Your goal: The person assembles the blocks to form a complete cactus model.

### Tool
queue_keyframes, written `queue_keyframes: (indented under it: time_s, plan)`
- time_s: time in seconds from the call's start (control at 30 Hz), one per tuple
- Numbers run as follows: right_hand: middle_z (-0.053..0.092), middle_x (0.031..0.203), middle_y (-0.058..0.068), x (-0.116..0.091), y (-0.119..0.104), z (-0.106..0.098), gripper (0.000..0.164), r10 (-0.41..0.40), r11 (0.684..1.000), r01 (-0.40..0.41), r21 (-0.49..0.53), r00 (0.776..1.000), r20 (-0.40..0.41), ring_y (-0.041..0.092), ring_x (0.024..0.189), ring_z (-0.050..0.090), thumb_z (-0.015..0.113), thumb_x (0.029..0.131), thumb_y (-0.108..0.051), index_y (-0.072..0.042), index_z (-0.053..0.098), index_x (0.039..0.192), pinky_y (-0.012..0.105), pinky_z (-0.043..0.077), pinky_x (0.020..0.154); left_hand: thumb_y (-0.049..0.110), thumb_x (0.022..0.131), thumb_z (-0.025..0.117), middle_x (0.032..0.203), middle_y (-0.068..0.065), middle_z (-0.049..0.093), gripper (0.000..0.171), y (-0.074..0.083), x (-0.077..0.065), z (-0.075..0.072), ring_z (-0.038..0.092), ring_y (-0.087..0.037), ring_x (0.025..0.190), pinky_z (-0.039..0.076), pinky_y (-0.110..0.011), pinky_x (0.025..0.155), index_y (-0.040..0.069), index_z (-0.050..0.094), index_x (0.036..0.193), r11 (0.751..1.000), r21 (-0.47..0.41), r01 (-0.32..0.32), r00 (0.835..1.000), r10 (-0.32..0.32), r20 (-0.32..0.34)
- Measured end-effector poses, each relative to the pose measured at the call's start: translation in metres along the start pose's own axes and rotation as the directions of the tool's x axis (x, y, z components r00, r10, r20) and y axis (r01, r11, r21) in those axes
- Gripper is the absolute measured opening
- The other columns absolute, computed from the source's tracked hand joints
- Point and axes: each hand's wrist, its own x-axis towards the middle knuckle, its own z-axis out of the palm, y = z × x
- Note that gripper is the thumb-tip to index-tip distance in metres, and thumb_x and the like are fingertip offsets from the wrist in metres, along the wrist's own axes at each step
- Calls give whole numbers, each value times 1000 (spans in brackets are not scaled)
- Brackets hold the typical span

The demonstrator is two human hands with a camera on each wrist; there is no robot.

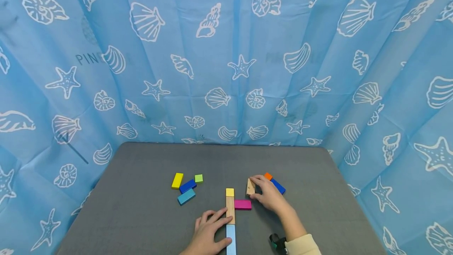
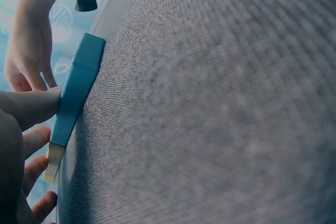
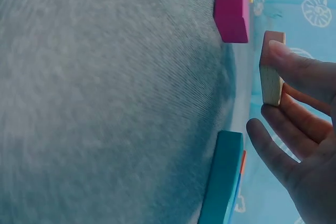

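My right hand (image 1: 270, 195) pinches a plain wooden block (image 3: 272, 72) between thumb and fingers, held above the table in the right wrist view. A row of blocks runs toward me: a small yellow block (image 1: 230, 192), a wooden block (image 1: 230, 204) and a light blue section (image 1: 231, 239). Along its left side lies my left hand (image 1: 207, 233), fingers spread, with fingertips touching the wooden block and the thumb against the light blue part. A magenta block (image 1: 243, 205) sticks out to the right from the wooden one.
Left of the row lie a yellow block (image 1: 177, 181), a dark blue block (image 1: 188, 186), a teal block (image 1: 186, 197) and a green cube (image 1: 199, 178). An orange block (image 1: 268, 176) and a blue block (image 1: 278, 186) lie beyond my right hand. A blue shell-patterned curtain (image 1: 226, 70) surrounds the grey table (image 1: 141, 207).
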Motion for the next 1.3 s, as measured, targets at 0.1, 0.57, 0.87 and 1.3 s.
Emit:
queue_keyframes:
  time_s: [0.1, 0.57, 0.87, 1.3]
  plan:
    - [59, 138, 11, 2, 0, 3, 56, -8, 1000, 8, 3, 1000, 16, 34, 127, 56, 81, 86, -15, -5, 61, 138, 55, 46, 105, 69, 88, 61, 156, 12, 44, 58, 1, 0, 0, 35, -30, 129, 28, -71, 99, 43, 58, 140, 1000, 1, -5, 1000, 5, -2]
    - [60, 139, 11, 4, -1, 9, 53, -36, 999, 36, -2, 996, 80, 33, 129, 56, 80, 86, -13, -6, 63, 135, 55, 45, 106, 69, 87, 63, 155, 10, 45, 59, 1, -1, -2, 36, -31, 127, 31, -69, 96, 43, 58, 140, 1000, 13, -24, 1000, 24, -8]
    - [60, 140, 12, 4, 0, 9, 51, -33, 999, 35, -11, 995, 93, 34, 131, 55, 80, 86, -14, -7, 64, 135, 56, 43, 108, 67, 87, 65, 156, 11, 43, 59, 3, -1, -4, 34, -32, 129, 28, -72, 99, 44, 57, 140, 1000, -2, 3, 1000, -3, 24]
    - [62, 140, 14, 5, -1, 8, 50, -59, 998, 60, -10, 991, 116, 36, 132, 55, 78, 88, -15, -6, 64, 135, 57, 42, 108, 66, 87, 64, 156, 12, 43, 58, 2, -1, -3, 35, -32, 129, 29, -70, 99, 43, 57, 140, 1000, 10, -4, 1000, 4, 17]
